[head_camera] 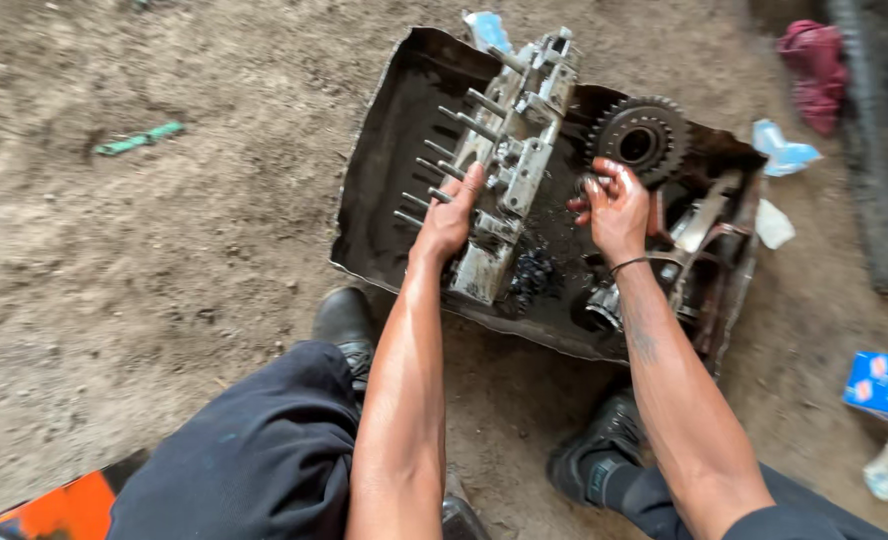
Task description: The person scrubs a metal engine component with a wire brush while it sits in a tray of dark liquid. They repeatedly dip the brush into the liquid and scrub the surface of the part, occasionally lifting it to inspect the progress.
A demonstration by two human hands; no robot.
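Where the view began, 2 dark trouser legs and 2 black boots [344, 322] framed a dirt floor [164, 300], and both bare, oil-slick forearms reached forward over a battered metal tray [384, 140]. By the look of it the job was well into disassembly: the casting [509, 170] lay loose in the tray with its row of studs [444, 165] bare, and a gear [642, 137] sat apart at the far rim. The left hand [449, 220] rested on the casting's near side, fingers laid flat and loosely open along it, gripping nothing that showed. The right hand [616, 208] hovered just beside the gear, fingers curled around a small dark part [586, 186]; whether they truly pinched it, I could not tell. More parts [699, 250] crowded the tray's right end, unsorted, so plenty seemed left. Grease and black sludge [532, 272] blurred their shapes, and the right forearm hid some. Farther out lay pale wrappers [782, 150], a red rag [814, 60] and a blue box [884, 385], cut off at the edge.
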